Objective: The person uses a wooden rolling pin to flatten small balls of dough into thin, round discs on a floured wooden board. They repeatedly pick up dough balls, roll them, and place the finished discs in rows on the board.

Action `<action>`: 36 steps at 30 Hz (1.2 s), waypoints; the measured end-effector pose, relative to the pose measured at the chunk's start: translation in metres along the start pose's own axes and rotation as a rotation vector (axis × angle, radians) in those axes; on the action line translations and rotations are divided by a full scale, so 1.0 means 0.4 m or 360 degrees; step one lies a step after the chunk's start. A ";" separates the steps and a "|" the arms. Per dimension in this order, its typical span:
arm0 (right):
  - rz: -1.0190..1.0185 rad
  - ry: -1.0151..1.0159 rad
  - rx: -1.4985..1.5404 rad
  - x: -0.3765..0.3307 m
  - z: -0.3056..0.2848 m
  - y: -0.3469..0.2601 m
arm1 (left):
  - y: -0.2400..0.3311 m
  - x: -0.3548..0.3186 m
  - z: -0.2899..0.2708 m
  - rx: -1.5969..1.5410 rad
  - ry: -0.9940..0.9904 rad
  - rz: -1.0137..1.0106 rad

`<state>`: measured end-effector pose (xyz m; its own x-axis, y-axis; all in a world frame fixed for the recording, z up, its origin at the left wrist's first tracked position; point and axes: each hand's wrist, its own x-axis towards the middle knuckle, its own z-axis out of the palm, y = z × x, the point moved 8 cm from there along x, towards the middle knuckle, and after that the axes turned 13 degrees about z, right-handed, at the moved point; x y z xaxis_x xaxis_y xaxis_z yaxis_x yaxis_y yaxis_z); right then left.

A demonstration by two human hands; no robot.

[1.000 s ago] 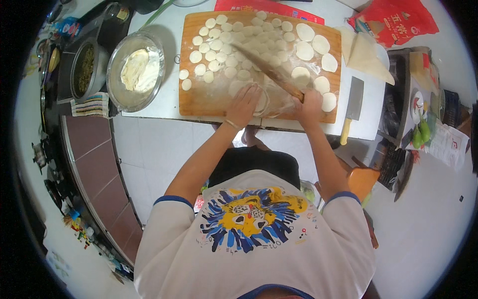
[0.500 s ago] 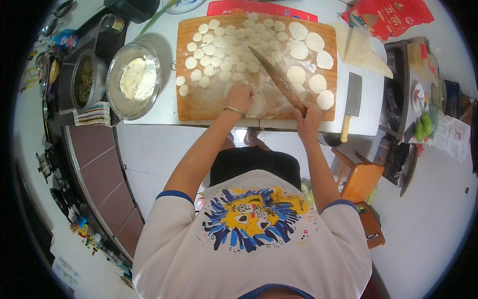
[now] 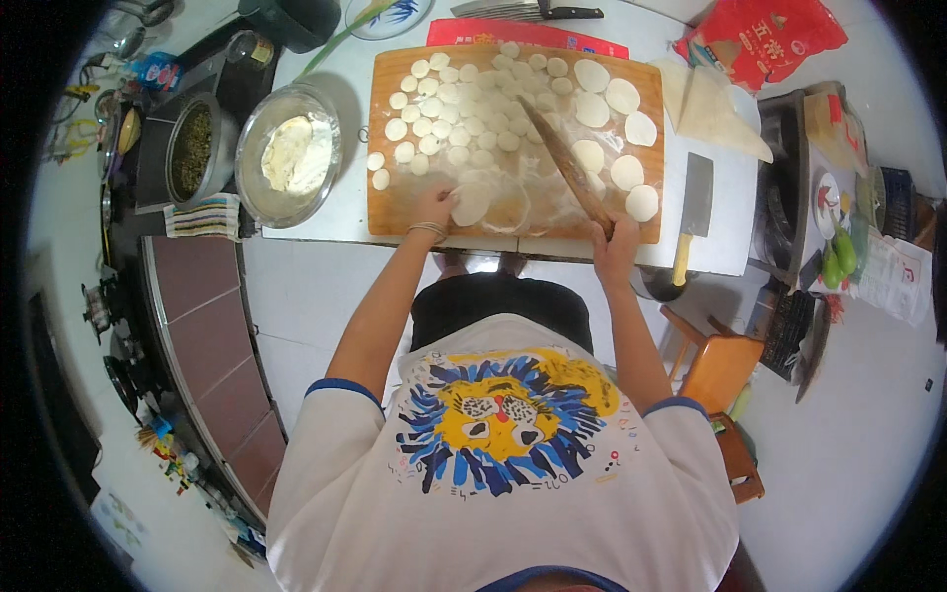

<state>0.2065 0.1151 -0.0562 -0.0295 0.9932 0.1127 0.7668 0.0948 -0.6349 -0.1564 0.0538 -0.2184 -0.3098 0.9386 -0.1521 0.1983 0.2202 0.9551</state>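
My left hand (image 3: 432, 209) pinches the edge of a thin round dough wrapper (image 3: 473, 202) near the front of the floured wooden board (image 3: 395, 217). In my right hand (image 3: 617, 242) is the near end of a tapered wooden rolling pin (image 3: 562, 158), which slants up and away to the left over the board. Many small flattened dough pieces (image 3: 431, 107) cover the board's far left and middle. Along its right side lie several larger rolled wrappers (image 3: 626, 173), one partly hidden by the pin.
A metal bowl of dough (image 3: 258, 187) stands left of the board, beside a pot of dark chopped filling (image 3: 190, 153). To the right lies a cleaver (image 3: 698, 187), its yellow handle toward me. Another knife (image 3: 572, 13) and a red bag (image 3: 760, 39) are at the back.
My left hand has moved left, drawing the dough wrapper with it. The rolling pin has stayed in my right hand, nearly in place. The whole view has shifted slightly.
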 end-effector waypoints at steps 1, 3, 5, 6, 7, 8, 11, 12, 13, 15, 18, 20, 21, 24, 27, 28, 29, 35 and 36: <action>-0.0011 0.0013 -0.0019 -0.003 0.000 -0.008 | -0.045 -0.007 -0.041 -0.0175 0.0086 -0.0049; 0.0012 0.0003 -0.0056 -0.001 0.009 -0.017 | -0.026 -0.007 -0.136 0.0201 0.0114 -0.0069; 0.0038 -0.0009 -0.0042 0.001 0.021 -0.023 | 0.031 -0.014 -0.200 0.0546 0.0204 -0.0061; 0.0053 -0.0013 -0.0004 0.001 0.033 -0.021 | 0.078 -0.018 -0.225 0.0708 0.0280 -0.0040; 0.0075 -0.0014 0.0034 0.000 0.045 -0.023 | 0.129 -0.020 -0.249 0.0872 0.0350 -0.0016; 0.0056 0.0016 0.0010 -0.001 0.044 -0.041 | 0.193 -0.022 -0.264 0.1053 0.0326 0.0006; 0.0015 0.0050 -0.0041 -0.014 0.042 -0.092 | 0.276 -0.030 -0.301 0.1508 0.0683 0.0436; 0.0017 0.0056 -0.0024 -0.017 0.043 -0.103 | 0.262 -0.017 -0.296 0.1556 0.0581 0.0405; 0.0020 0.0063 -0.0007 -0.022 0.043 -0.113 | 0.241 -0.005 -0.294 0.1550 0.0530 0.0327; 0.0089 0.0057 -0.0100 -0.045 0.044 -0.119 | 0.199 0.016 -0.290 0.1545 0.0425 0.0172; 0.0172 0.0049 -0.0142 -0.063 0.047 -0.118 | 0.183 0.034 -0.294 0.1549 0.0410 0.0107; 0.0231 0.0045 -0.0157 -0.083 0.045 -0.108 | 0.183 0.032 -0.299 0.1442 0.0371 0.0161; 0.0259 0.0051 -0.0171 -0.090 0.048 -0.100 | 0.201 0.040 -0.300 0.1385 0.0360 0.0195; 0.0277 0.0079 -0.0190 -0.095 0.043 -0.081 | 0.258 0.051 -0.202 0.0913 0.0071 0.0294; 0.0295 0.0061 -0.0192 -0.097 0.051 -0.058 | 0.296 0.029 0.016 0.0683 -0.0541 0.0389; 0.0303 0.0052 -0.0193 -0.088 0.051 -0.051 | 0.275 0.020 0.089 0.0516 -0.0671 0.0560; 0.0277 0.0057 -0.0199 -0.079 0.049 -0.052 | 0.271 0.020 0.146 0.0468 -0.0786 0.0611; 0.0155 -0.0096 -0.0322 -0.077 0.030 -0.051 | 0.299 0.018 0.208 0.0991 -0.0771 0.0669; 0.0077 -0.0180 -0.0379 -0.070 0.036 -0.060 | 0.342 0.004 0.151 0.1036 -0.0578 0.0747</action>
<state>0.1798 0.0860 -0.0553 -0.0502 0.9987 -0.0080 0.8979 0.0416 -0.4383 -0.0737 0.1016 -0.1034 0.2298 0.9723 0.0426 0.7557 -0.2059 0.6217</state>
